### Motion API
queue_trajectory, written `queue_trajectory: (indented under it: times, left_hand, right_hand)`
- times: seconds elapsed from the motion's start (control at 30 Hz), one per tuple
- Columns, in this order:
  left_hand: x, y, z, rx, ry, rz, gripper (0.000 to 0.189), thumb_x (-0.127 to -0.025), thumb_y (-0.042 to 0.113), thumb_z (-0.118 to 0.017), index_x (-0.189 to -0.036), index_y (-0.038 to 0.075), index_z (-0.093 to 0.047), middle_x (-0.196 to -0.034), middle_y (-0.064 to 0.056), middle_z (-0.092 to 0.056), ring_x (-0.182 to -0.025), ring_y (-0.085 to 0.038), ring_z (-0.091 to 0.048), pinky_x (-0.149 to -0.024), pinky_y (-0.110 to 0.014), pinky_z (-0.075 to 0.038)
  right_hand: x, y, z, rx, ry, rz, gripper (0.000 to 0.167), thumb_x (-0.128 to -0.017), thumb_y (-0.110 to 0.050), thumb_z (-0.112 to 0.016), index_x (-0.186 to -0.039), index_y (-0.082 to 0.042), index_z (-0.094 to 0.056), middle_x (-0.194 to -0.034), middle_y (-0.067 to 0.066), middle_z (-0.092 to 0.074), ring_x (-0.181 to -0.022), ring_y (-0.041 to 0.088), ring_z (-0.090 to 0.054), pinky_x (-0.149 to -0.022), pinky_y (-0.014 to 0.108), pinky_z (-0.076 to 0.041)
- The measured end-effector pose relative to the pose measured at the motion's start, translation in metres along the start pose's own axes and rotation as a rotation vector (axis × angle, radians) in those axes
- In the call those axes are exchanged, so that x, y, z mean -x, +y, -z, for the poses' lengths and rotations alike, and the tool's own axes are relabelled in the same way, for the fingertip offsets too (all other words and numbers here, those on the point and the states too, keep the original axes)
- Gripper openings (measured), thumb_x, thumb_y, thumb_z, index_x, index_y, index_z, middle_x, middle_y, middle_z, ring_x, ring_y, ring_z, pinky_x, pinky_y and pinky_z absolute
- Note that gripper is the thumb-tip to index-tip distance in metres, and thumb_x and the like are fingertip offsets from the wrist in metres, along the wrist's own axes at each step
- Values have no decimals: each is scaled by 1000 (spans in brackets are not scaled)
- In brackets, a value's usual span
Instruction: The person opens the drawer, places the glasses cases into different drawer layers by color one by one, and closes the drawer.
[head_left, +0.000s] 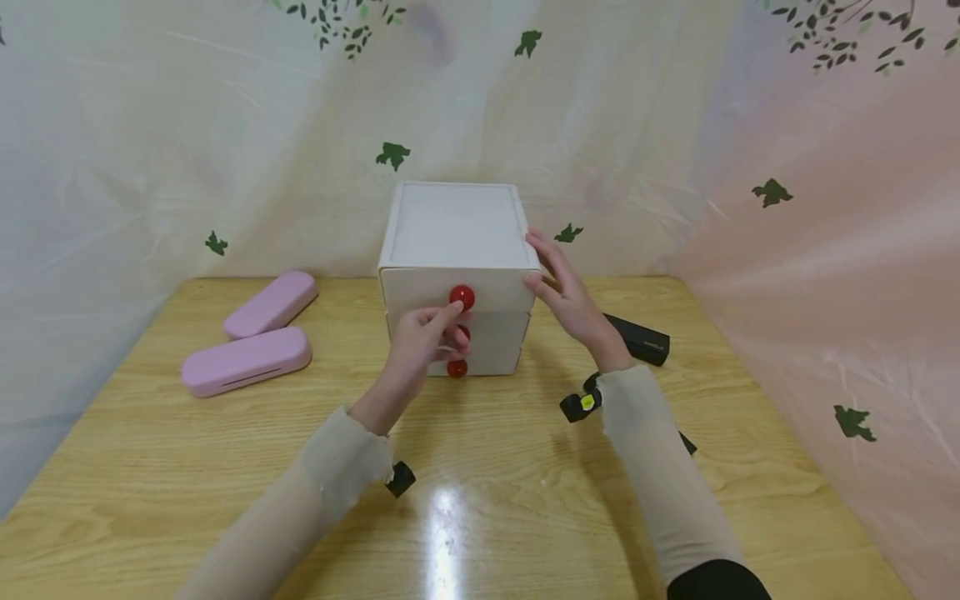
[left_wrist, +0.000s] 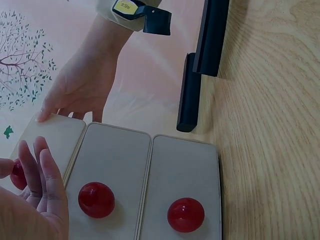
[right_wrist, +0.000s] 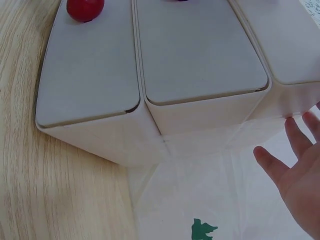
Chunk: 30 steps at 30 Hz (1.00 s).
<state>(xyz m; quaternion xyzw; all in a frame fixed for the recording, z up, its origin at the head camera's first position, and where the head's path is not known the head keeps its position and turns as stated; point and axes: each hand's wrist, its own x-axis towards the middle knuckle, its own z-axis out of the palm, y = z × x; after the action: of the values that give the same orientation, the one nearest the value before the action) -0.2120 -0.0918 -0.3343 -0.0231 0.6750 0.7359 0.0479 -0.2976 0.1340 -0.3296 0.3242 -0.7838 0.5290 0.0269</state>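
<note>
Drawer unit (head_left: 457, 225), white, three tiers, stands at the far middle of the wooden table (head_left: 487, 525), fronts facing the person. Left hand (head_left: 420, 337) is at the top red knob (head_left: 462, 296): grasping it, thumb on one side and fingers on the other, remaining fingers extended beside it in the left wrist view. Middle red knob (left_wrist: 96, 200) sits just below, partly covered by that hand in the head view; bottom red knob (left_wrist: 185, 215) is under it, nothing touching it. Drawer fronts look about in line with the casing. Right hand (head_left: 570, 304) has no grip on anything, fingers spread and resting along the upper right edge of the unit, thumb near the front corner. Left of the unit, two pink cases: rear one (head_left: 272, 304) angled, front one (head_left: 247, 360) nearer the person, ends close together; cannot tell if they touch. Right of the unit, a black box (head_left: 641, 337) lies partly behind the right wrist; another black item (head_left: 687, 443) pokes out past the right sleeve (head_left: 660, 467), mostly hidden there, longer in the left wrist view. Pale sheet (head_left: 300, 167) with green leaf prints hangs behind the table.
</note>
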Motion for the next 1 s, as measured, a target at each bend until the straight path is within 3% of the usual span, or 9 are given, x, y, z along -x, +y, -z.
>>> queue_trajectory:
  times: [0.13,0.3,0.5,0.67,1.0]
  left_hand:
    - [3,-1,1,-12,-7,28,43,-100,31,-54,-112,-8,-65,-61,3,-61,-60,-11,-62,-61,-21,-55]
    - [7,-7,2,0,-25,48,43,-100,29,-53,-113,-11,-63,-60,3,-60,-59,-11,-62,-59,-22,-55]
    - [10,-17,4,-19,-23,67,40,-100,26,-54,-111,-11,-63,-61,2,-61,-60,-12,-63,-60,-23,-56]
    - [9,-28,7,-28,-5,95,39,-100,26,-53,-111,-11,-62,-60,3,-61,-59,-10,-63,-58,-22,-55]
    - [5,-41,7,-29,-14,125,42,-100,27,-53,-114,-12,-61,-59,5,-60,-56,-8,-60,-56,-19,-54]
  right_hand:
    - [1,-7,0,29,3,-13,61,-102,-20,-49,-155,-19,-19,-164,-1,-11,-150,28,-18,-117,61,-20]
    - [6,-27,-1,39,20,-1,64,-101,-20,-51,-155,-8,-17,-163,13,-14,-148,38,-21,-117,62,-20]
    - [3,-14,0,112,50,8,58,-100,-12,-52,-152,-10,-29,-163,3,-19,-147,30,-27,-117,57,-25]
    - [1,-1,2,152,78,29,59,-98,-16,-57,-151,-12,-33,-162,2,-22,-147,28,-28,-117,56,-26]
    - [8,-25,-3,142,116,52,55,-97,-17,-58,-147,-3,-38,-159,9,-29,-148,28,-24,-117,57,-25]
